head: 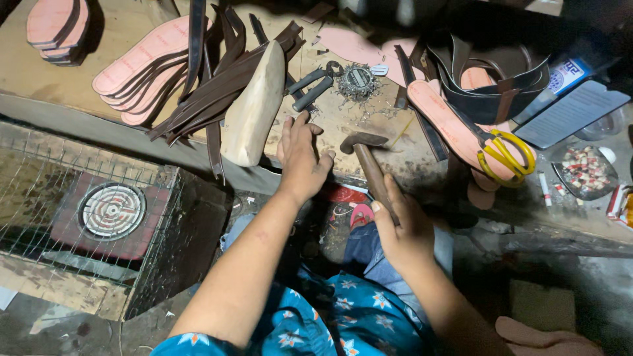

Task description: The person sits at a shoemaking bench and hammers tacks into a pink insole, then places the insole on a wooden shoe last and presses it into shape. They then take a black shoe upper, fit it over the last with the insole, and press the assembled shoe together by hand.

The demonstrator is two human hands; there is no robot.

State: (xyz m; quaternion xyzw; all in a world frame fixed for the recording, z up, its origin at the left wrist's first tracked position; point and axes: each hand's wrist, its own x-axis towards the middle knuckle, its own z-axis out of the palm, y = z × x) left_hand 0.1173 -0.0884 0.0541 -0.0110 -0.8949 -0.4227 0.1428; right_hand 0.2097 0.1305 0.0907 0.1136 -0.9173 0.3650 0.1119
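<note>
We see the right hand [403, 227] closed around the wooden handle of a hammer [369, 161]; the grip is tight, fingers wrapped on the lower part of the handle. The hammer head sits just above the front edge of the wooden surface [119, 39], approx. in the centre of the view. The left hand [302, 157] lies flat at the edge of the surface w/ fingers slightly bent; it is loosely open, and we cannot tell if something small is under the fingertips. It is just beside the hammer head, not touching it.

Left of the left hand lies a pale wooden shoe last [254, 105], partly over the edge, next to a bundle of dark leather straps [211, 86]. Pink insoles [142, 59] are stacked further left. Behind the hands are pincers [313, 86] and a round tin of nails [357, 82]. On the right, yellow scissors [504, 155] rest on a pink sole w/ straps [442, 112].
</note>
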